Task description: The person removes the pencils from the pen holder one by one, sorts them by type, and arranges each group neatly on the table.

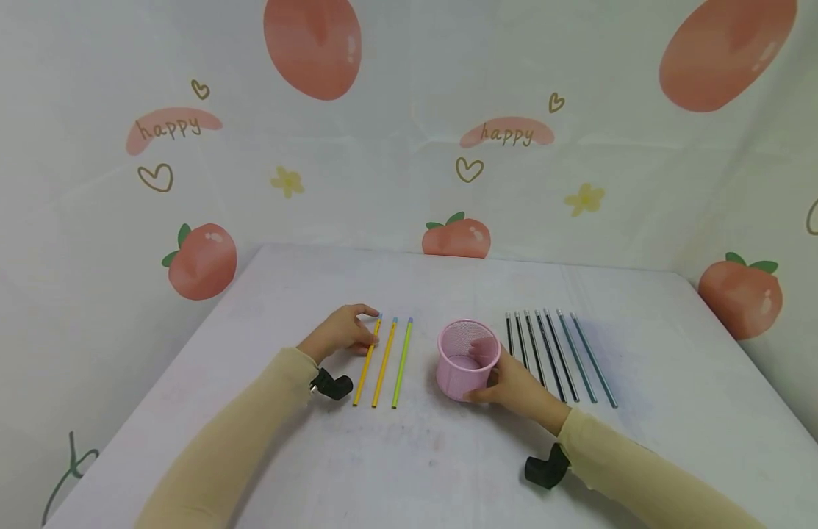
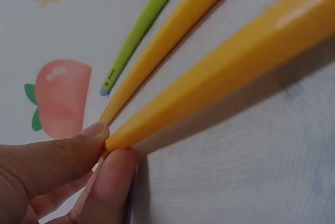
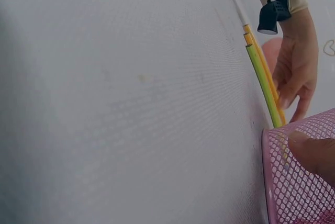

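My left hand (image 1: 342, 330) pinches the far end of the leftmost yellow pencil (image 1: 364, 375) between thumb and finger; the left wrist view shows this pencil (image 2: 225, 72) close up. Just right of it lie a second yellow pencil (image 1: 385, 363) and a lime green pencil (image 1: 403, 364), roughly side by side. My right hand (image 1: 521, 386) grips a pink mesh pencil cup (image 1: 456, 378) from its right side, with fingers behind and thumb in front. The cup stands upright, its inner bottom visible. In the right wrist view my thumb (image 3: 314, 153) presses on the mesh.
Several dark and blue-green pencils (image 1: 586, 360) lie in a row to the right, partly hidden by my right hand. A white cloth covers the table (image 1: 409, 470). Behind it hangs a printed backdrop (image 1: 395, 169). Green ties (image 1: 73, 466) hang at the left edge.
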### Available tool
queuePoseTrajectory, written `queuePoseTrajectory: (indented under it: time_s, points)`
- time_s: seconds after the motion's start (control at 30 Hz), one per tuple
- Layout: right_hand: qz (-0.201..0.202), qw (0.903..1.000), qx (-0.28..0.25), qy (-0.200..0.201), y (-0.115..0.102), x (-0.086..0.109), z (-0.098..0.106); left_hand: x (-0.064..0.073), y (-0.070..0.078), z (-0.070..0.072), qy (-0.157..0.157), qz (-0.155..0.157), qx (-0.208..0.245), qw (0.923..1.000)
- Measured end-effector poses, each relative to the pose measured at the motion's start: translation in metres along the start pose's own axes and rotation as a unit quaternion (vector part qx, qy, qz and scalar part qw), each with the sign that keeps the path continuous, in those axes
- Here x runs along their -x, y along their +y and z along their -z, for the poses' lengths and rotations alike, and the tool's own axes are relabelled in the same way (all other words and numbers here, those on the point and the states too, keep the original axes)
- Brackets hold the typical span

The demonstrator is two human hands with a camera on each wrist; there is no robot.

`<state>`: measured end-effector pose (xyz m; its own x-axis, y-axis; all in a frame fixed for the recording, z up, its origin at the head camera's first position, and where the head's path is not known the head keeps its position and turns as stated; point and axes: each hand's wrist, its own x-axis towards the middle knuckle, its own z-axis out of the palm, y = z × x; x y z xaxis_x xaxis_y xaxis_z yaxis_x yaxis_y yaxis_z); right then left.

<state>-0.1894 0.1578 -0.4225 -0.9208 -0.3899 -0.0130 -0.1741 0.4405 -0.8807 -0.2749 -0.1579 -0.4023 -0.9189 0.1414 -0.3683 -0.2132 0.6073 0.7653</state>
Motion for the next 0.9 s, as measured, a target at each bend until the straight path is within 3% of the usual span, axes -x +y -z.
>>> queuePoseTrajectory:
  time_s: [0.3, 0.9]
  points:
    - [-0.004, 1.0000, -0.001, -0.001, -0.0010, -0.0002, 0.0003, 0.0021, 0.0031, -0.0039, 0.014, 0.002, -0.049, 0.9987]
    - [-0.009, 0.9999, -0.008, -0.004, -0.0023, -0.0006, 0.0002, 0.0002, 0.0031, -0.0064, 0.013, 0.008, -0.035, 0.9993]
